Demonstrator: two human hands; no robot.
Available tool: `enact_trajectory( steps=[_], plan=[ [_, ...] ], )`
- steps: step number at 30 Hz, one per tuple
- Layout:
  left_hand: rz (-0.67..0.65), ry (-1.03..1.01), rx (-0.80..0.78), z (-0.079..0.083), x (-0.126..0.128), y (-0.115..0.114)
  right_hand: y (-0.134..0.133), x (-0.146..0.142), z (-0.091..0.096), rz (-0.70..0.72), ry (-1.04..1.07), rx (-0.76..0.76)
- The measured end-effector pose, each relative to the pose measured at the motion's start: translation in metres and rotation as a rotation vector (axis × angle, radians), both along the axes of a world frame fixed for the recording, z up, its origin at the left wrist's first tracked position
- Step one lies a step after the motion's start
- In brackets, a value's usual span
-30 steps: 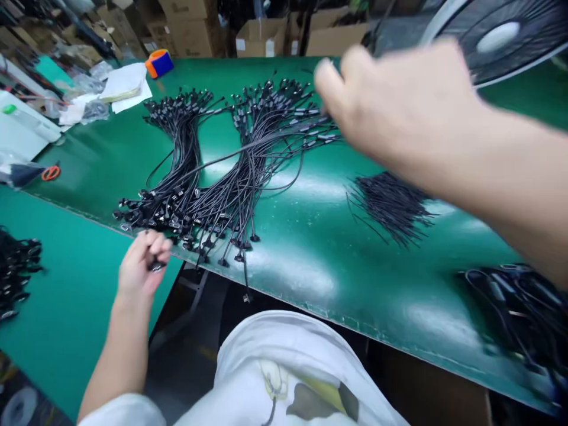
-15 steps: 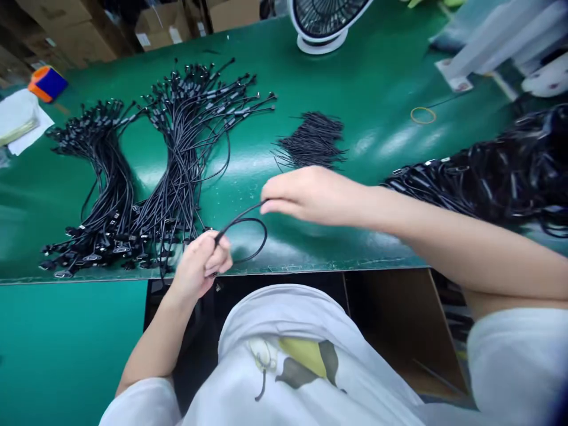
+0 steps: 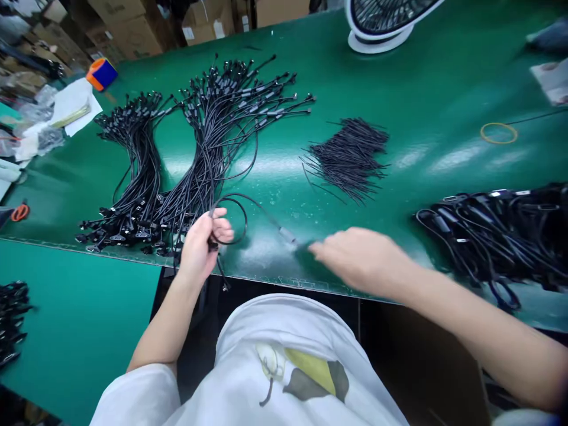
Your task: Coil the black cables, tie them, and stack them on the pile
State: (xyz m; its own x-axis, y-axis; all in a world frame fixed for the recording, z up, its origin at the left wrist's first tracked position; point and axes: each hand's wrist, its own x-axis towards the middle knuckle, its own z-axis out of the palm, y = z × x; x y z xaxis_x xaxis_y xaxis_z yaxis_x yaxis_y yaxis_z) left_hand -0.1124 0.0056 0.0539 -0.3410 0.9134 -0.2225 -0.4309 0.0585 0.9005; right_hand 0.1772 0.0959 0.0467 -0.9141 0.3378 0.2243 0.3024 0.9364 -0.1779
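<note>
My left hand is closed on a thin black cable near the table's front edge, pinching a small loop of it. From that loop the cable runs right to a silver plug end lying on the green mat. My right hand hovers just right of that plug end, blurred, with fingers pointing left; I cannot tell if it touches the cable. Two fanned bundles of black cables lie left of centre, just beyond my left hand.
A heap of short black ties lies mid-table. A tangled pile of black cables sits at the right. A white fan, a yellow rubber band, cardboard boxes, papers and orange scissors edge the scene.
My right hand pulled one cable out of the far bundle toward me, then slid right along it. My left hand came right with the cable looped in it. The camera swung around.
</note>
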Motion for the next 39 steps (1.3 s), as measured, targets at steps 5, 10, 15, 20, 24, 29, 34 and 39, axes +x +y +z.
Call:
enact_trajectory(
  steps=[5, 10, 15, 20, 24, 29, 34, 39],
  plan=[
    [-0.376, 0.445, -0.034, -0.013, 0.045, -0.002, -0.01, -0.046, 0.028, 0.117, 0.121, -0.169],
    [-0.365, 0.102, 0.045, -0.012, 0.046, -0.003, 0.011, -0.066, 0.002, -0.267, 0.584, -0.833],
    [-0.336, -0.057, -0.052, -0.029, 0.059, 0.0, -0.018, -0.091, -0.029, -0.351, 0.92, -1.696],
    [-0.293, 0.273, -0.058, -0.051, 0.073, -0.005, -0.031, -0.105, -0.023, -0.43, 1.312, -1.777],
    [-0.437, 0.12, -0.144, -0.057, 0.074, -0.011, -0.036, -0.102, -0.018, -0.385, 1.155, -1.899],
    [-0.673, 0.017, -0.115, -0.056, 0.079, -0.024, -0.032, -0.097, -0.016, -0.376, 1.081, -1.936],
    [-0.712, -0.038, -0.218, -0.053, 0.088, -0.032, -0.024, -0.09, -0.016, -0.27, 0.843, -2.172],
    [-0.499, -0.309, -0.348, -0.054, 0.096, -0.026, -0.03, -0.096, -0.025, -0.453, 1.288, -1.9]
  ],
)
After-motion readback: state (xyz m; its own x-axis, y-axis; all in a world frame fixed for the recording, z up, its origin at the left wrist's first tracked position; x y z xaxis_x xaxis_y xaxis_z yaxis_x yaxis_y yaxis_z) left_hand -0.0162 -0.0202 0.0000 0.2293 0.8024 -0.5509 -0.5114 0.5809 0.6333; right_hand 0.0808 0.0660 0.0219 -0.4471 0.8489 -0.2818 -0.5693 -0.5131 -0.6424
